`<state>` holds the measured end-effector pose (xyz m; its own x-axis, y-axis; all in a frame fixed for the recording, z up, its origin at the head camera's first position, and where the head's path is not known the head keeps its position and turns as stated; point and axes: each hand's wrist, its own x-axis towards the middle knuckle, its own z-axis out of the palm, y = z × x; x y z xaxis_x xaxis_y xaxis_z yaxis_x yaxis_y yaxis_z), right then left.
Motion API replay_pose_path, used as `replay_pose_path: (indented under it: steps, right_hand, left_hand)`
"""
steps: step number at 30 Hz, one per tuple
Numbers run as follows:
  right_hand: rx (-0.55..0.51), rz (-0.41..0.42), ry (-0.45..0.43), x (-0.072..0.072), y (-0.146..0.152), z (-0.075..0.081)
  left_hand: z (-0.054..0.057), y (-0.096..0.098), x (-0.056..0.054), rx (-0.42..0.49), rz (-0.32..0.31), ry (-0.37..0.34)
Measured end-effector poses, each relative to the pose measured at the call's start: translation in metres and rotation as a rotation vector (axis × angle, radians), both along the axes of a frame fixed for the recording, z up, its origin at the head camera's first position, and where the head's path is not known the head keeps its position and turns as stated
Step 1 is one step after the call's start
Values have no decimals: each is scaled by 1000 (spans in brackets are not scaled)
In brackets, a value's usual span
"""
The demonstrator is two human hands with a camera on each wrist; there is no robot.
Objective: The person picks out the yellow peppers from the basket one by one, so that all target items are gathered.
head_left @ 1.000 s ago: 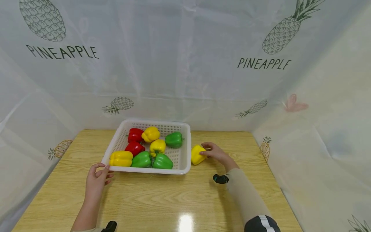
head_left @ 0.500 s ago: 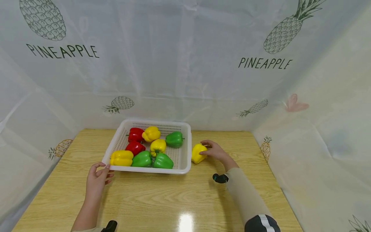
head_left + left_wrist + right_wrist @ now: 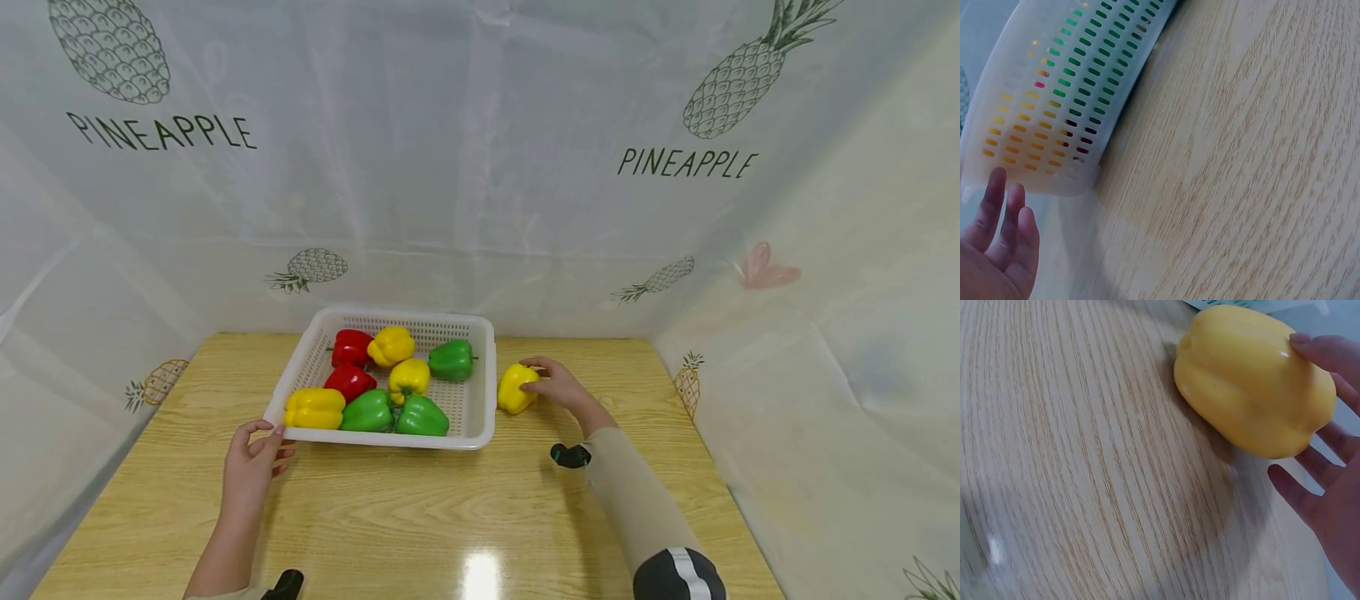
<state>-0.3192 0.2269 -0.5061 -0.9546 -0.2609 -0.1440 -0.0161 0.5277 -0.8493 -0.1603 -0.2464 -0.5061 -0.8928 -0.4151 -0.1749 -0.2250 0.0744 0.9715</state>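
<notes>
A white plastic basket (image 3: 486, 392) holds red, yellow and green bell peppers. At its near left corner, my left hand (image 3: 250, 458) has the thumb and index finger at the rim; in the left wrist view the other fingers (image 3: 1013, 215) spread loosely below the corner. To the right of the basket my right hand (image 3: 558, 387) grips a yellow bell pepper (image 3: 516, 389) between thumb and fingers. Seen from the right wrist, this yellow bell pepper (image 3: 1247, 381) lies on its side close over the table, with the thumb on top and fingers around its end.
The wooden table (image 3: 420, 517) ends at a white curtain (image 3: 480, 208) printed with pineapples, which hangs behind and along both sides. Inside the basket, a green bell pepper (image 3: 452, 360) lies near the right wall.
My right hand has moved slightly away from me and the yellow bell pepper has shifted with it, a little up and to the right. The left hand and basket stay in place.
</notes>
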Motion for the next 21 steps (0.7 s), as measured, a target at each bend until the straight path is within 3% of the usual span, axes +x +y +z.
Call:
replay_pose_path:
  steps: [10, 17, 21]
  right_hand:
    - [-60, -32, 26, -4, -1, -3]
    - [-78, 2, 9, 14, -11, 32]
    - [-98, -26, 20, 7, -8, 20]
  left_hand:
    - [-1, -1, -1, 13, 4, -5]
    - [2, -1, 0, 24, 5, -9]
    - [3, -1, 1, 28, 4, -8]
